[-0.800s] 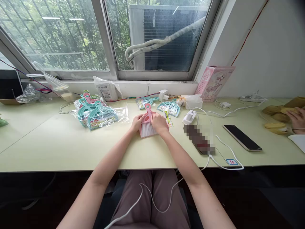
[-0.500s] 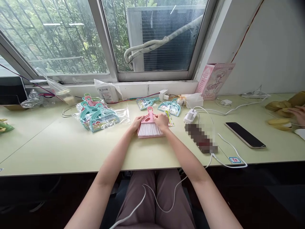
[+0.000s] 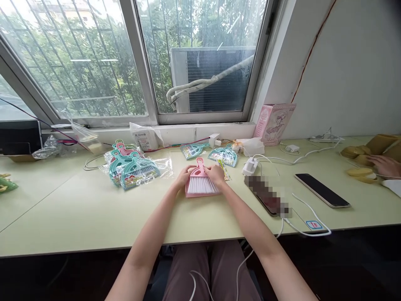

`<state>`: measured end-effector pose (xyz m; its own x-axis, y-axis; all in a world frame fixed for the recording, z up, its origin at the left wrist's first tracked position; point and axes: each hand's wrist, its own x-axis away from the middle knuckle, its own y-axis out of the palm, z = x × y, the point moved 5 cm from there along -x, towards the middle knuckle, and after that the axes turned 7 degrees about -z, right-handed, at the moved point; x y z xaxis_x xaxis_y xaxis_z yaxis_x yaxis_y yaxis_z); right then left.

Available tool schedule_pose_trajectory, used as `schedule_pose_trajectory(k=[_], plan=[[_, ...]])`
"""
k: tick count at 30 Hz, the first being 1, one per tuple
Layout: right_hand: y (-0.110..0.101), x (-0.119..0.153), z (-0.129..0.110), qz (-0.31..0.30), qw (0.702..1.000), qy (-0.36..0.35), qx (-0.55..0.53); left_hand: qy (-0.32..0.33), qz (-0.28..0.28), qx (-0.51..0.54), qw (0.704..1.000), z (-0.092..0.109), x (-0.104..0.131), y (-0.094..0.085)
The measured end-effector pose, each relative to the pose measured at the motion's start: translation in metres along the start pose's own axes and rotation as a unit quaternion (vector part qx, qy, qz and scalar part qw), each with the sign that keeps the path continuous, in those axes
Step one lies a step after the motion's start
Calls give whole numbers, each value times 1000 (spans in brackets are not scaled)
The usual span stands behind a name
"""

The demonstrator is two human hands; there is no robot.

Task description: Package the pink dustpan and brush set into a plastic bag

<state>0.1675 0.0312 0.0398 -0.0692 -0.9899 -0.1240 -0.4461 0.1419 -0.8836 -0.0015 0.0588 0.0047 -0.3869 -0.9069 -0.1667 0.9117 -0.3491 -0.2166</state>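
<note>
A small pink brush point(image 3: 200, 182) with white bristles lies on the pale green table point(image 3: 78, 209), straight ahead of the person and near the table's middle. Its handle points away toward the window and its bristles fan out toward the person. The left hand point(image 3: 184, 175) grips the brush at its left shoulder, fingers curled onto the pink plastic. The right hand point(image 3: 216, 174) grips the right shoulder in the same way, so the brush sits between the two hands with both touching it.

To the left of the left hand, well within reach, lies a pile of teal and pink brush sets in clear bags point(image 3: 133, 169). Just beyond the hands lie two more teal packs point(image 3: 224, 154), and a narrow printed card point(image 3: 224, 169) lies just beside the right hand. Further right are a white charger point(image 3: 249, 167) with its cable, and a black phone point(image 3: 322, 190) flat on the table. A pink box point(image 3: 273, 121) leans against the wall by the window sill. At the far right edge another person's hand point(image 3: 385, 165) rests among yellow pieces point(image 3: 360, 171).
</note>
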Motion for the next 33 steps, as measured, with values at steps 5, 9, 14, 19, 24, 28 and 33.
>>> schedule_pose_trajectory(k=[5, 9, 14, 19, 24, 28, 33], plan=[[2, 16, -22, 58, 991, -62, 100, 39, 50, -71, 995, 7, 3, 2], [-2, 18, -22, 66, 995, -60, 52, 35, 48, -69, 996, 15, 4, 2], [-11, 15, -15, 92, 995, -41, -17, 55, 38, -54, 996, 26, 3, 1], [-5, 13, -15, 86, 995, -51, -21, 58, 24, -60, 996, 23, 1, -3], [0, 15, -19, 81, 994, -70, 15, 50, 41, -50, 997, 15, 2, -8], [0, 18, -24, 83, 992, -83, 40, 64, 57, -89, 992, 19, 5, -3], [-3, 19, -26, 90, 993, -58, 56, 67, 97, -126, 985, 29, 9, 4]])
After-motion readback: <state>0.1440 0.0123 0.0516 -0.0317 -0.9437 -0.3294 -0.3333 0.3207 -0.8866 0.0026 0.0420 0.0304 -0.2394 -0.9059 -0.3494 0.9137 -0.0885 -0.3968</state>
